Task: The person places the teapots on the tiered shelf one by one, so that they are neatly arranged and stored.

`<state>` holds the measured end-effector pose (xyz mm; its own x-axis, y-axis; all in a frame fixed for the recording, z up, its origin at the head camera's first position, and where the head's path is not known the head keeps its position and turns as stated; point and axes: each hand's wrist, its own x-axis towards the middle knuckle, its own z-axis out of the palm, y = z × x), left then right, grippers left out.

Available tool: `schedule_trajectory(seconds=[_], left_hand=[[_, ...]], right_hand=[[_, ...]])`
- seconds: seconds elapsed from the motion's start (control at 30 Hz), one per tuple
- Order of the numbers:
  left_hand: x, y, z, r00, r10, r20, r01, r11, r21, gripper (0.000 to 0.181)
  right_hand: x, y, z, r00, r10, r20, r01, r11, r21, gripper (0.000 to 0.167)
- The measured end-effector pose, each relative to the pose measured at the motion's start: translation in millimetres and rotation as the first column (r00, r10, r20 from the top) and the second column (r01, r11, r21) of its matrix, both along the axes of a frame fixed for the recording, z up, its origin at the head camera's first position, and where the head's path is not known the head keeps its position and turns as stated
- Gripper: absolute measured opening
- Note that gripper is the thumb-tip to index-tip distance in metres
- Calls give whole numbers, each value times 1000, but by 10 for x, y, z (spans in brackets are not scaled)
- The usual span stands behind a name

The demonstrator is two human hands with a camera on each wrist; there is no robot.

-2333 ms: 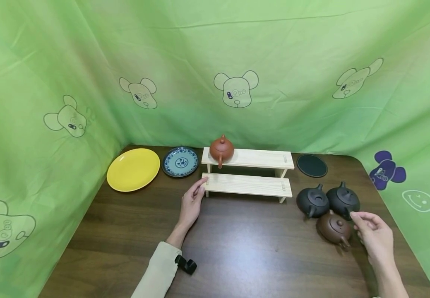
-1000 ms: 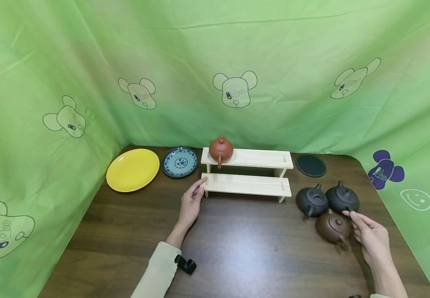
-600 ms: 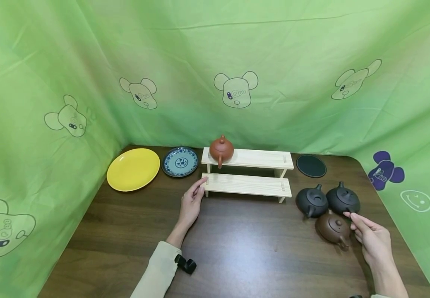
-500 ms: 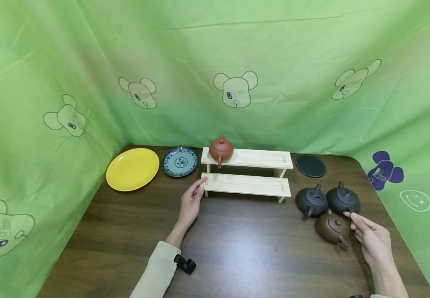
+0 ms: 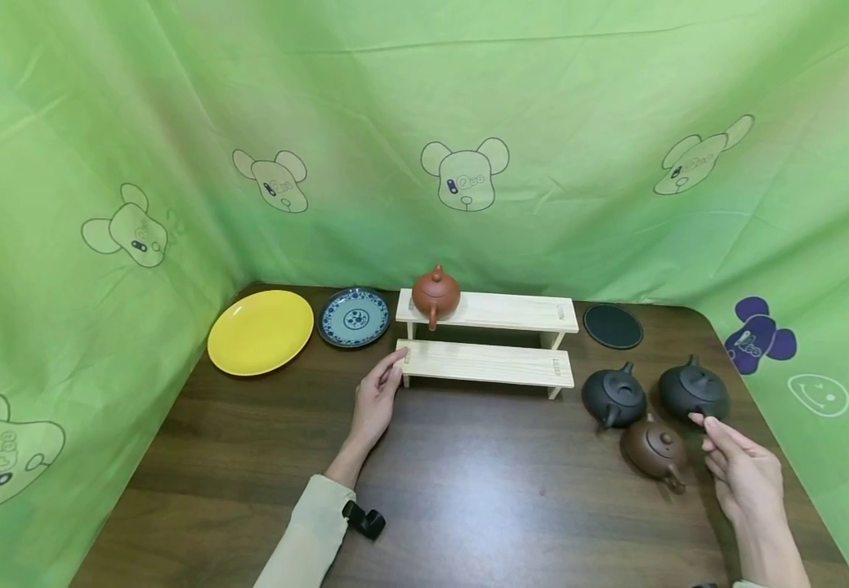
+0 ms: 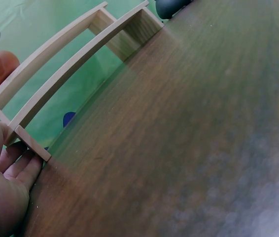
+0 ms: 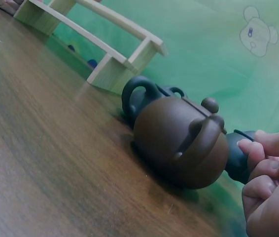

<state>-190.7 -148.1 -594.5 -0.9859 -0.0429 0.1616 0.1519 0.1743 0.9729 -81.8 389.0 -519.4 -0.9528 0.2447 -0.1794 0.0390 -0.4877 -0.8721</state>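
In the head view my left hand (image 5: 374,404) holds the left end of the lower tier of a two-tier wooden display stand (image 5: 484,363). The left wrist view has its fingers by the stand's end leg (image 6: 32,143). A reddish-brown teapot (image 5: 435,294) sits at the left of the upper tier. My right hand (image 5: 748,474) pinches the handle of the right-hand black teapot (image 5: 692,390), partly hidden behind the fingers in the right wrist view. Another black teapot (image 5: 614,397) stands to its left. A dark brown teapot (image 5: 652,447) sits in front, large in the right wrist view.
A yellow plate (image 5: 261,333) and a blue patterned plate (image 5: 355,317) lie at the back left of the wooden table (image 5: 468,490). Right of the stand lies a dark round coaster (image 5: 613,326). Green curtain (image 5: 365,98) encloses the back and sides.
The right-hand black teapot has shifted right with my right hand, opening a gap from the other black teapot. My left hand stays at the stand.
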Motion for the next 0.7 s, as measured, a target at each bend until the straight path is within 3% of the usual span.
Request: schedule_trajectory(seconds=[0.23,0.43,0.57,0.7], left_hand=[[-48,-35,-49,998,-6,67,3,999,46,35],[-40,-37,-50,998,-7,62,4,998,58,35],[-19,-25,-34,1000,-2,23,2,1000,24,36],[-25,-26,-43,999,-12,44,10,999,36,36]], right_hand=[[5,-91,137,997,-55,-63,53,998,-38,31],[7,-152,246,992,-78,-102,71,995,-70,30],[34,-206,287,988,-90,-128,79,993,-91,31],[81,-258,330,983,-95,-156,78,991,-110,32]])
